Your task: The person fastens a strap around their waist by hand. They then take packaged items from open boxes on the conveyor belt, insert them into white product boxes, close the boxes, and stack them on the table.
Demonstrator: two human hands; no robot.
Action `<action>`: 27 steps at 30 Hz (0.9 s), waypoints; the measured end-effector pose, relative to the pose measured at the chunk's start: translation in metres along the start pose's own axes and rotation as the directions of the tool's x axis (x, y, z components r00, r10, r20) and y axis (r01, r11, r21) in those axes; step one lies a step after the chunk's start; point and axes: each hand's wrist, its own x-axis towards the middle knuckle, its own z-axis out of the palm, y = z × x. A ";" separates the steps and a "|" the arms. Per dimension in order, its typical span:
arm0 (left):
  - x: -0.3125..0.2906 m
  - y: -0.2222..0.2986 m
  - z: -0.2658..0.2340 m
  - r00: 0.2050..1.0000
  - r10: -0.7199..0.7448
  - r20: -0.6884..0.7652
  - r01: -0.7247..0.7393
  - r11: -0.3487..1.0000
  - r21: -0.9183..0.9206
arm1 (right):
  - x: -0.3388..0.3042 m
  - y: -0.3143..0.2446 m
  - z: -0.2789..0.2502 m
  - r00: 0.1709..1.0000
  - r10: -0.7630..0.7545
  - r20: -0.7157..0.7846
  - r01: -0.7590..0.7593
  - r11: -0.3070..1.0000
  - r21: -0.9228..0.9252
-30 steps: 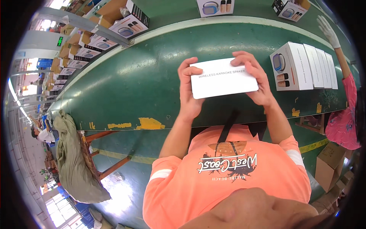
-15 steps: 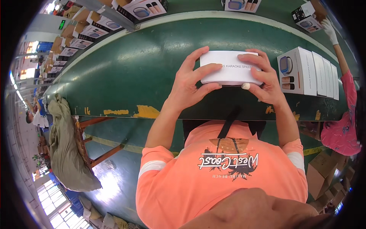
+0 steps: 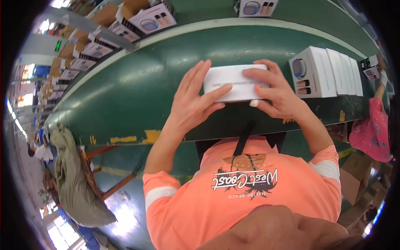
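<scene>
A white carton [image 3: 237, 79] with grey lettering on its top lies between my two hands, over the green table. My right hand [image 3: 273, 88] grips its right end, fingers across the top and thumb at the near edge. At the left end, my left hand [image 3: 195, 100] presses one finger on the top, with the thumb at the near lower edge. Its other fingers stretch up beside the left end. Whether the carton rests on the surface or is held just above it, I cannot tell.
A row of several white boxes [image 3: 314, 71] with a speaker picture stands to my right. Open printed boxes [image 3: 152, 18] line the far left, beyond the pale rail [image 3: 193, 28]. A co-worker's gloved hand [image 3: 383, 77] touches a box at far right. Grey-green cloth [image 3: 75, 179] hangs at left.
My left fingers have come off the carton's far edge and now stretch along its left end. The view has tilted. The co-worker's gloved hand and its box appear lower at the right.
</scene>
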 end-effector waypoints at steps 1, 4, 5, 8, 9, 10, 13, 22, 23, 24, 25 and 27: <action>-0.002 -0.001 -0.001 0.998 0.065 0.002 -0.065 0.993 0.099 | 0.000 -0.002 -0.001 1.000 0.007 0.005 -0.007 1.000 0.019; -0.007 -0.002 -0.010 0.989 0.134 0.054 -0.143 0.970 0.198 | 0.002 -0.008 0.001 1.000 0.015 0.008 -0.016 0.999 0.034; -0.007 0.001 -0.010 0.989 0.138 0.062 -0.149 0.955 0.257 | 0.004 -0.009 0.002 1.000 0.012 0.012 -0.013 0.999 0.043; -0.009 0.002 -0.022 0.976 0.158 0.153 -0.203 0.913 0.353 | 0.007 -0.011 0.005 0.999 -0.036 -0.015 0.036 0.999 0.001; -0.012 0.002 -0.024 0.976 0.145 0.161 -0.194 0.915 0.354 | 0.008 -0.011 0.007 0.998 -0.062 -0.023 0.061 0.997 -0.036; -0.012 0.002 -0.023 0.971 0.156 0.181 -0.214 0.905 0.368 | 0.008 -0.011 0.009 0.996 -0.088 -0.030 0.085 0.994 -0.072; -0.009 -0.003 -0.028 0.973 0.128 0.192 -0.191 0.917 0.352 | 0.013 -0.010 0.011 0.996 -0.083 -0.044 0.079 0.994 -0.081; 0.014 0.024 0.062 0.870 -0.444 0.215 0.488 0.712 -0.505 | -0.018 -0.032 0.021 0.798 0.179 -0.575 -0.524 0.676 -0.518; 0.023 0.034 0.073 0.883 -0.385 0.267 0.468 0.718 -0.514 | -0.020 -0.035 0.017 0.777 0.210 -0.593 -0.576 0.616 -0.537; 0.032 0.035 0.088 0.908 -0.299 0.293 0.410 0.775 -0.481 | -0.024 -0.043 0.010 0.770 0.205 -0.605 -0.586 0.604 -0.541; 0.040 0.038 0.100 0.919 -0.257 0.298 0.381 0.770 -0.512 | -0.030 -0.053 -0.001 0.787 0.211 -0.579 -0.558 0.643 -0.525; 0.057 0.046 0.115 0.928 -0.216 0.302 0.353 0.767 -0.535 | -0.054 -0.064 -0.040 0.772 0.176 -0.611 -0.563 0.636 -0.528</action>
